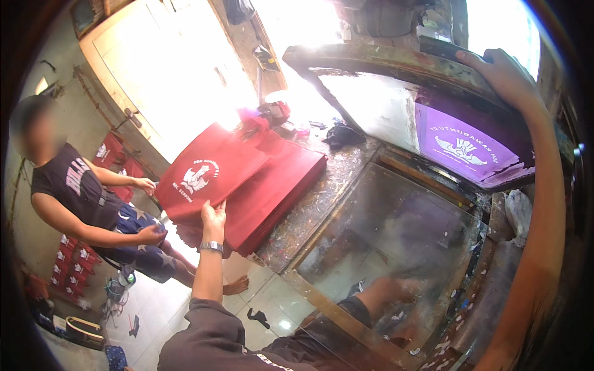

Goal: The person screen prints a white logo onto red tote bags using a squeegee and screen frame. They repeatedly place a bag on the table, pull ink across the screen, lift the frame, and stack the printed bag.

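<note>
My left hand (212,216) pinches the lower edge of a red fabric piece (185,151) with a white printed emblem, lifted at the left end of a stack of red pieces (278,196). My right hand (500,75) grips the top bar of a dark-framed printing screen (383,67), which is raised at an angle and has a purple printed area (442,157). Below the screen lies a smudged glass plate (387,235) in a worn frame, with my legs showing through it.
A co-worker (74,201) in a dark shirt stands at the left, hands near the lifted piece. Red printed pieces (68,272) hang behind them. A dark cloth (343,135) lies on the paint-stained bench (315,222). Scraps and small items lie on the tiled floor (151,318).
</note>
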A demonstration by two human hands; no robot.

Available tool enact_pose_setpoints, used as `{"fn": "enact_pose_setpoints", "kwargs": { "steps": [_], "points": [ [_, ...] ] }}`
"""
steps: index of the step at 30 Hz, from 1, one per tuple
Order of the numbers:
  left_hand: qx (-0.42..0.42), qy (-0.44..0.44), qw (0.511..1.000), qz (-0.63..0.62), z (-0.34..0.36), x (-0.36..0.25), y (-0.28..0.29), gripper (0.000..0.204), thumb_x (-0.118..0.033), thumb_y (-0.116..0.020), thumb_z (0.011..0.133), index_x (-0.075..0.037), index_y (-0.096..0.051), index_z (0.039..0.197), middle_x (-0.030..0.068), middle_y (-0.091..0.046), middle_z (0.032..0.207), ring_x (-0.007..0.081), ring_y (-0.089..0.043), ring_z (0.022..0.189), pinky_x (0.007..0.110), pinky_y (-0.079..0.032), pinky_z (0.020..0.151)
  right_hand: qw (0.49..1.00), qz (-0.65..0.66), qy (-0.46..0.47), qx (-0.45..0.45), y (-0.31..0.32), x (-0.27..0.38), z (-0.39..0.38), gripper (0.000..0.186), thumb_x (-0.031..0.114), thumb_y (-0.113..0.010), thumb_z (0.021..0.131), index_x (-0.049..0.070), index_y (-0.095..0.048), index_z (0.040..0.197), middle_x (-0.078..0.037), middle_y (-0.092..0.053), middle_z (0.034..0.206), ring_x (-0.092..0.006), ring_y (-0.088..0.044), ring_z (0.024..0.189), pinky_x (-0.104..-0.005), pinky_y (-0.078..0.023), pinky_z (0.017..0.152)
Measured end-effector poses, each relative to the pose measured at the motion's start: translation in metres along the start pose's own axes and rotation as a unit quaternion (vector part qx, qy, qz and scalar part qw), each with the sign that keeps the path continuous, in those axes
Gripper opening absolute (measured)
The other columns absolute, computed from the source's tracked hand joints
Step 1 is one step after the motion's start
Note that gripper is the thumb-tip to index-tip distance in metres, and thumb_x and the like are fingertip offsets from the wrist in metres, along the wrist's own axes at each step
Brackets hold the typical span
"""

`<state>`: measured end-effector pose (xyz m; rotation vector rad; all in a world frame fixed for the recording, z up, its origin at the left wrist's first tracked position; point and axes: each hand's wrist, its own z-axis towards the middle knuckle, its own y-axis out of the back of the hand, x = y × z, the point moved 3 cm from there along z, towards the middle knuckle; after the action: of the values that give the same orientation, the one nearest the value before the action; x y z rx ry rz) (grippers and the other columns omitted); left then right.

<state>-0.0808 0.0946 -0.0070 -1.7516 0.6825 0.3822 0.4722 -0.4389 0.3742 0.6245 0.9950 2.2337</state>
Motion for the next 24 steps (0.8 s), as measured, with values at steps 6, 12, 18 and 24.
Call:
{"fn": "enact_pose_setpoints", "kwargs": {
  "steps": [6,12,18,24],
  "points": [
    [0.316,-0.189,0.701,0.611,-0.109,0.109,-0.069,0.030,-0.026,-0.073,0.100,-0.001,-0.063,0.111,0.0137,-0.073,0.105,0.0244,-0.071,0.095,0.037,-0.058,0.082,0.996,-0.053,0.038,-0.059,-0.001,-0.064,0.026,0.090,0.077,-0.062,0.091,-0.010,-0.074,0.111,-0.022,-0.071,0.096,-0.0282,-0.067,0.093,-0.0439,-0.049,0.095],
    [0.365,0.020,0.644,0.672,-0.077,0.094,-0.061,0.022,-0.023,-0.084,0.092,-0.004,-0.074,0.097,0.0008,-0.073,0.094,0.0096,-0.063,0.086,0.030,-0.052,0.079,0.996,-0.073,-0.033,0.042,-0.002,-0.064,0.033,0.101,0.077,-0.062,0.091,-0.012,-0.061,0.138,-0.031,-0.063,0.135,-0.0365,-0.062,0.126,-0.0432,-0.042,0.115],
    [0.318,-0.019,0.680,0.660,-0.059,0.088,-0.058,0.020,-0.020,-0.076,0.097,-0.001,-0.076,0.101,0.0010,-0.074,0.093,0.0098,-0.065,0.088,0.029,-0.053,0.084,0.993,-0.096,0.030,0.055,-0.015,-0.084,0.039,0.095,0.073,-0.060,0.094,-0.007,-0.058,0.146,-0.030,-0.062,0.140,-0.0354,-0.063,0.125,-0.0449,-0.043,0.114],
    [0.580,0.062,0.494,0.644,-0.258,0.166,-0.098,0.032,-0.018,-0.067,0.104,-0.001,-0.070,0.130,0.0143,-0.076,0.116,0.0214,-0.072,0.109,0.034,-0.056,0.098,0.990,-0.081,0.091,0.074,-0.018,-0.010,0.025,0.078,0.067,-0.056,0.099,0.002,-0.065,0.140,-0.025,-0.065,0.139,-0.0359,-0.063,0.126,-0.0467,-0.045,0.113]
  ]
}}
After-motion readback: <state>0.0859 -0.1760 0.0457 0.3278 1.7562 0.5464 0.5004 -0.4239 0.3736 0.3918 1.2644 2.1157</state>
